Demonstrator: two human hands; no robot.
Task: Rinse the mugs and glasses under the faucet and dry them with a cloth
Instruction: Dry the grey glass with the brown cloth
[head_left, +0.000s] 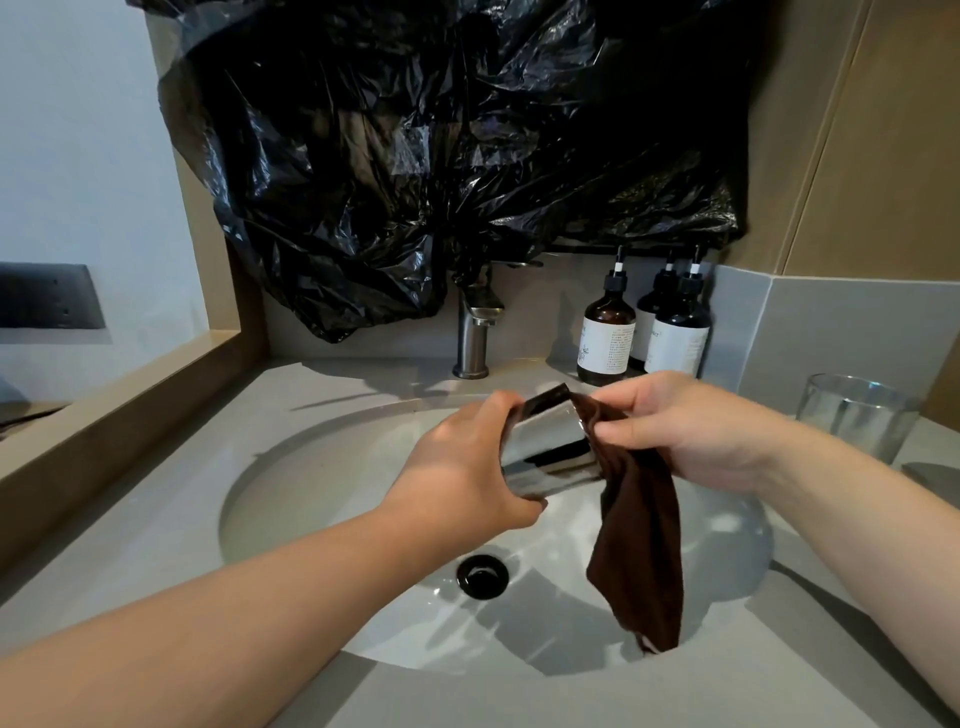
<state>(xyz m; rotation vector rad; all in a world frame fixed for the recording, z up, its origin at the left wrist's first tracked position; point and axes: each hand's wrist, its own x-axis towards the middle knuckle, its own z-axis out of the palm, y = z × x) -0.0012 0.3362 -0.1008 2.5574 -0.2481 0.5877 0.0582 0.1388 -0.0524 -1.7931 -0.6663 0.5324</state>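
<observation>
Glass (550, 447) mid-frame, gripped by left hand (457, 467) | right hand (691, 431) pinches brown cloth (639, 545) at rim | above sink (311, 467)

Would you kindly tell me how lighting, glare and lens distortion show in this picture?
Head view: the wide lens bows the wall panels and the counter; light from above throws soft arm shadows into the sink; bright reflections streak the glass in the left hand and the black plastic sheet; focus is even, slightly soft.
</observation>
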